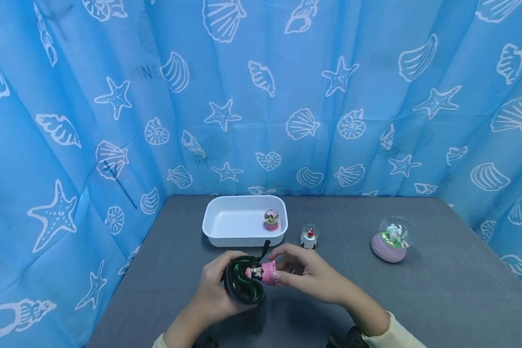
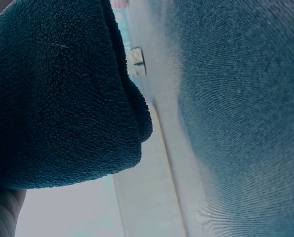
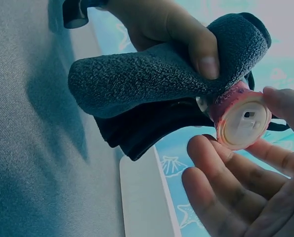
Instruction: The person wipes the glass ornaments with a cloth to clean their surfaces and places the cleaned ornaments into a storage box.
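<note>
- My L hand [image 1: 213,285] had a full hold on the folded dark cloth [image 3: 137,81], fingers wrapped round it & thumb pressed on top, prob. to keep its layers gathered; a black strap [image 1: 265,247] stuck up from it.
- My R hand [image 1: 311,270] kept a narrow pinch on the pink-based globe [image 1: 268,272], thumb on one side, fingertips on the other. I had it by the base, prob. b/c that left the dome end for the cloth.
- That globe lay tipped sideways btwn my hands, above the grey table [image 1: 165,299], dome end in the cloth's fold, underside toward my R palm. Pale round plate [image 3: 243,127] there; no brand or text I could read.
- Just past my R hand, the white-based globe [image 1: 309,239] stood upright; no legible label.
- Well off to the R sat the lilac-based globe [image 1: 389,246] w/ a white figure [image 1: 394,232] inside; any lettering too small to make out.
- White tray [image 1: 235,222], no visible markings, had a small pink globe [image 1: 271,220] at its R end; its walls prob. guarded against rolling.
- Farthest: blue curtain [image 1: 265,38], shells & starfish printed on it; an "N" showed faintly upper L, rest of the word unclear.
</note>
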`<move>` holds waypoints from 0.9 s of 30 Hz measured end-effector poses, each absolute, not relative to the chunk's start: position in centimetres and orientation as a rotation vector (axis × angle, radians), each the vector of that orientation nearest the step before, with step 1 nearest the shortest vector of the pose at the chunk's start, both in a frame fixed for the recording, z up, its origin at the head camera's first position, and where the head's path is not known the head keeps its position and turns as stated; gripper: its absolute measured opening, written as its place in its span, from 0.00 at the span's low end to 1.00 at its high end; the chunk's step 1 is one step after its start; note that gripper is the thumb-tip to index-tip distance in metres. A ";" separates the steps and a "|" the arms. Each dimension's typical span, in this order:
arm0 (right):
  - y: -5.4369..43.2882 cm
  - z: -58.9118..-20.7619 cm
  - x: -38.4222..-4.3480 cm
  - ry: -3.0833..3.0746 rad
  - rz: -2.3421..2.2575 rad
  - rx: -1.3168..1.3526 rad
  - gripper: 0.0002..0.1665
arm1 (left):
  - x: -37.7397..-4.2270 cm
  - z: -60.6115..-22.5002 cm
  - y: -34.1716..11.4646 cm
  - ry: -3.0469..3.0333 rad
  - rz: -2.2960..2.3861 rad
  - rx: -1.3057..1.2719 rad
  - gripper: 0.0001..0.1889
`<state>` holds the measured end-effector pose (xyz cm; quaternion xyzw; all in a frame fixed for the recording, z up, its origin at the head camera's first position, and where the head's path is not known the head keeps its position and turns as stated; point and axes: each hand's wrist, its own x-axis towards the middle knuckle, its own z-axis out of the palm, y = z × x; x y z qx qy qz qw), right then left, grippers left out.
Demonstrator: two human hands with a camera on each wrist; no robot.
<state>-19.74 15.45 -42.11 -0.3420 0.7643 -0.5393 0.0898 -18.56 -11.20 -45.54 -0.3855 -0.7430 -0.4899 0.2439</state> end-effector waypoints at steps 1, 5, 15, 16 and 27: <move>15.5 -42.0 -19.7 2.253 -1.608 -1.014 0.17 | -18.6 -45.5 -11.1 -2.022 -1.337 -1.061 0.37; 15.8 -41.6 -19.7 2.211 -1.620 -0.976 0.19 | -18.8 -45.2 -10.8 -2.001 -1.333 -1.093 0.37; 16.6 -40.5 -19.3 2.205 -1.678 -0.981 0.19 | -19.2 -44.2 -9.9 -1.934 -1.315 -1.157 0.34; 16.8 -40.3 -19.3 2.206 -1.687 -0.985 0.19 | -19.3 -44.0 -9.8 -1.936 -1.314 -1.161 0.33; 18.7 -38.3 -18.9 2.259 -1.762 -0.998 0.17 | -20.3 -40.6 -7.8 -1.947 -1.336 -1.220 0.36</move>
